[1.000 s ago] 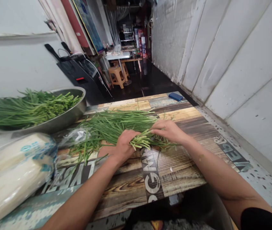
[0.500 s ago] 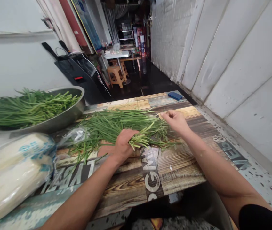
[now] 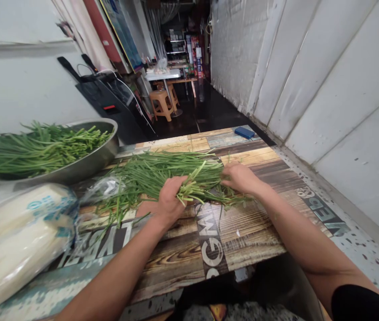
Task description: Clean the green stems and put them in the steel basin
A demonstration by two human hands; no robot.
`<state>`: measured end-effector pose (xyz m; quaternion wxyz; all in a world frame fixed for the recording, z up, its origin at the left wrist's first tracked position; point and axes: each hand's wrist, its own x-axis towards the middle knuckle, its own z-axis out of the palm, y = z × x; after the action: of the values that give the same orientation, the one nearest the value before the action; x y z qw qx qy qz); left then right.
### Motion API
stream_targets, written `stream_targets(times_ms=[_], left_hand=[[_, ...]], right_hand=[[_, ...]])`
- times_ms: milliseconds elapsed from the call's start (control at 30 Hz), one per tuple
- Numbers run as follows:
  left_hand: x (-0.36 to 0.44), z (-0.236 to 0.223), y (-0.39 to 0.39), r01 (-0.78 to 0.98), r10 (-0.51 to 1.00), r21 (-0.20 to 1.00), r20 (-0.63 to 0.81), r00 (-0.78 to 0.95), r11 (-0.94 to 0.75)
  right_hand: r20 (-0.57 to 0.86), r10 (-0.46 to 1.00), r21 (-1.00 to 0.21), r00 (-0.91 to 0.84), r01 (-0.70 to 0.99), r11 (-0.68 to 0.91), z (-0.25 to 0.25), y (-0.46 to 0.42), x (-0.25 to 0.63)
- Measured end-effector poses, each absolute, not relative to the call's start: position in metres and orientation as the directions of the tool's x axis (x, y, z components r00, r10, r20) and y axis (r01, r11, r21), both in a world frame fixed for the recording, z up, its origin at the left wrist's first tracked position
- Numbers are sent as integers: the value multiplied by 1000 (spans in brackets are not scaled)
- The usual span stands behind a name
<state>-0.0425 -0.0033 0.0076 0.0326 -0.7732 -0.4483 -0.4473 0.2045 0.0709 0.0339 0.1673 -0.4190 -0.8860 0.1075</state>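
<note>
A loose heap of long green chive stalks [image 3: 162,171] lies across the middle of the wood-print table [image 3: 249,236]. My left hand [image 3: 169,200] is closed round a bunch of these stalks near their pale cut ends. My right hand [image 3: 241,178] rests on the right side of the heap, its fingers curled among the stalks. A metal bowl [image 3: 85,165] at the left holds more green stalks [image 3: 39,149].
Plastic bags of white goods [image 3: 18,240] lie at the near left. A crumpled clear bag [image 3: 104,187] sits beside the heap. A small blue object [image 3: 245,132] lies at the table's far edge. White wall panels run along the right. Stools and a table stand down the dark corridor.
My right hand lifted away toward the far side of the heap, then came back down onto the stalks. My left hand kept its hold on the bunch.
</note>
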Motion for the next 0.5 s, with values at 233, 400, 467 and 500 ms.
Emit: stream_targets(times_ms=[233, 400, 467, 500], left_hand=[[-44, 0, -3, 664, 730, 520, 681, 57, -537], [-38, 11, -4, 598, 712, 502, 681, 172, -625], [-36, 16, -5, 577, 711, 489, 657, 250, -655], [-34, 18, -5, 569, 716, 492, 643, 272, -659]], right_hand=[[364, 735, -502, -571, 545, 672, 46, 63, 202], [338, 690, -651, -640, 370, 663, 58, 46, 195], [388, 646, -656, -658, 296, 695, 57, 43, 190], [410, 641, -671, -650, 261, 694, 54, 41, 187]])
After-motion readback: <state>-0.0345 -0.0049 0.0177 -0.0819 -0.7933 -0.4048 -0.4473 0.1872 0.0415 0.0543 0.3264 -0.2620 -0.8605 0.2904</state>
